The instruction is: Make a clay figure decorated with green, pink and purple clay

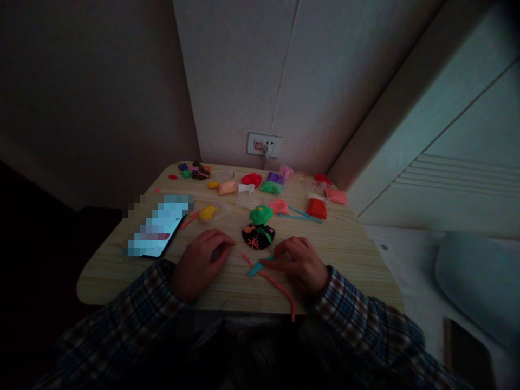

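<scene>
My right hand point(303, 262) pinches a light blue plastic modelling knife point(255, 268). Its flat blade lies across a thin coral-pink clay strand point(280, 287), which runs down past the table's front edge. To the left, my left hand point(205, 260) rests on the tabletop with thumb and index finger curved and slightly apart; nothing shows between them. Beyond and between both hands sits a black clay piece point(259, 236) with small coral, green and pink bits on it. A green clay lump point(260, 214) stands right behind it.
A lit phone point(160, 227) lies on the left of the wooden table point(122, 281). Behind are yellow clay point(208, 212), several bagged clays, a red clay packet point(317, 207), blue tools point(303, 215) and a brown clay figure point(200, 171). A wall socket point(264, 145) holds a plug.
</scene>
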Demonstrator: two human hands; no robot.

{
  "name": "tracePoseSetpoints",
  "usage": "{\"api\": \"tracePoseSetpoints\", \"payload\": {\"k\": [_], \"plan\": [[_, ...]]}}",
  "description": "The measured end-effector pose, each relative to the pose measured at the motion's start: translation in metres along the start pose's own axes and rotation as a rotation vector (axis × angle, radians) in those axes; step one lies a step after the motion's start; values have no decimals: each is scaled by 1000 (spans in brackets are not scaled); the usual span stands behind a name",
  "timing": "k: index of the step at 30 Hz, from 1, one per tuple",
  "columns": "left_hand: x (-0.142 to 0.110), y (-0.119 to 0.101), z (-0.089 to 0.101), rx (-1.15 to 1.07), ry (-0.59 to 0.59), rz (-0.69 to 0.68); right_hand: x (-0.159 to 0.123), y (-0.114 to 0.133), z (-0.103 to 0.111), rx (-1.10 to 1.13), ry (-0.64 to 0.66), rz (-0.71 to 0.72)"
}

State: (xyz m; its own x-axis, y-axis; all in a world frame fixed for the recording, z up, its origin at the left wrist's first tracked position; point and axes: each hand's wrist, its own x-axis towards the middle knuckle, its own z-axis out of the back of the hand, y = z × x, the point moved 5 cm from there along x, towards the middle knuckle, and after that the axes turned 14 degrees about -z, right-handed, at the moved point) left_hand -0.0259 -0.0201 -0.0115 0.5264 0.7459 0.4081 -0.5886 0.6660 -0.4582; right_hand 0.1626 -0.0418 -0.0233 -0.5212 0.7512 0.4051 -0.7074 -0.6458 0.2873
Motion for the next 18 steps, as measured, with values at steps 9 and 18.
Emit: {"api": "tracePoseSetpoints", "payload": {"k": [9,18], "plan": [[2,0,3,-1,-13,18,0,1,1,-8,-38,-15],[1,0,1,-17,3,31,2,4,3,34,-20,40]]}}
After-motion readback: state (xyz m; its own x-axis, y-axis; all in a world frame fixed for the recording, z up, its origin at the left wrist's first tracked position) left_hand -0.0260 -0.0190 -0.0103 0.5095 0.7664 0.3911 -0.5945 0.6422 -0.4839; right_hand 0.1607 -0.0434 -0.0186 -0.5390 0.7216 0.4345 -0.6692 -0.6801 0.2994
